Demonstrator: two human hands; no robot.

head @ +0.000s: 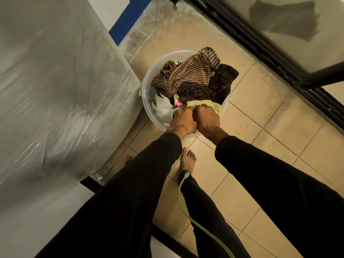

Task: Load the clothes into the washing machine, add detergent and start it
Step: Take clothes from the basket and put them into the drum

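Sleeves: two long black sleeves (119, 192) reach in from 6 o'clock.
Left hand (181, 123): fingers curled into pale grey cloth (163, 107).
Right hand (207, 118): touching the left, gripping yellow cloth (204, 104).
Clothes: brown checked garments (188, 75) heaped in a round translucent plastic basin (147, 86) on beige floor tiles (260, 112).
Washer: plastic-wrapped white machine (61, 81), 9 o'clock, just beside the basin.

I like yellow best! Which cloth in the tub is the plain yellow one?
The plain yellow cloth lies at the near edge of the tub, under the right hand. The others are checked, striped, dark or white.
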